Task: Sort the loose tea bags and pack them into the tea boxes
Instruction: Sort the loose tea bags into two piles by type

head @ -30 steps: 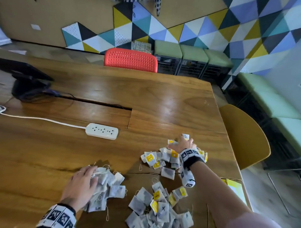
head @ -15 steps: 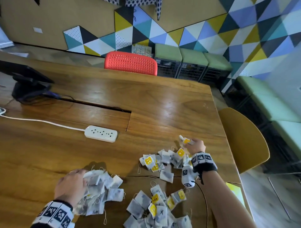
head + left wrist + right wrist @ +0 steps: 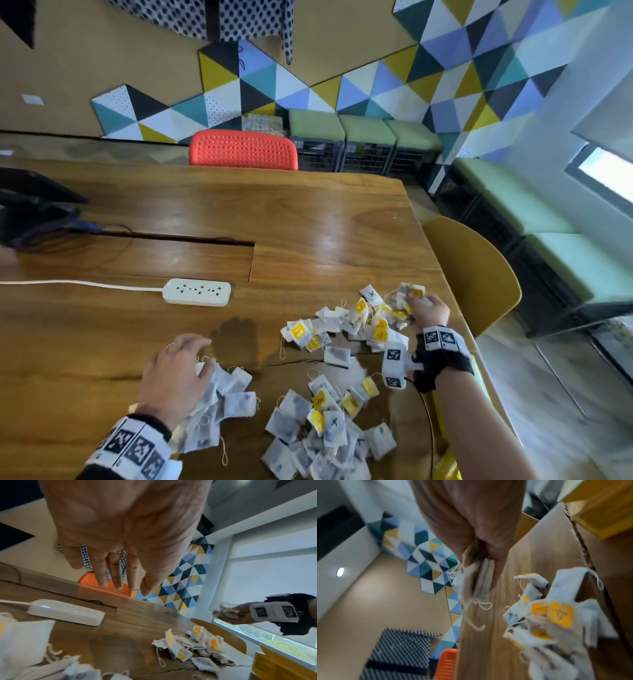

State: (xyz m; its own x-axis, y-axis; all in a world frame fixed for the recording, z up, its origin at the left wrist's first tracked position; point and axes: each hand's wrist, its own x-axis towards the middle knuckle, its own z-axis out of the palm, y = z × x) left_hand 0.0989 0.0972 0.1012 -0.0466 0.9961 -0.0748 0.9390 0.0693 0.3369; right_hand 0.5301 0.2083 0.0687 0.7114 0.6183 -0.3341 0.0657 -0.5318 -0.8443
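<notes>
Right hand (image 3: 426, 310) clenched round bunch of tea bags (image 3: 406, 301), lifted above far heap (image 3: 356, 325), likely to carry them to box; left hand (image 3: 174, 377) flat, fingers loose, on left heap (image 3: 219, 407), seemingly keeping sorted lot together; third heap (image 3: 322, 431) near table (image 3: 308, 226) edge.

Left wrist: left hand's fingers (image 3: 116, 574) straight, holding nothing; yellow tea box (image 3: 278, 668) at right.

Right wrist: thumb and fingers pinch bags; yellow tags (image 3: 561, 614) blurred, print unreadable.

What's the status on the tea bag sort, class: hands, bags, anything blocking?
Left hand open, resting on the plain bag pile. Right hand grips a bunch of tea bags. Power strip off to the side, nothing blocking.
</notes>
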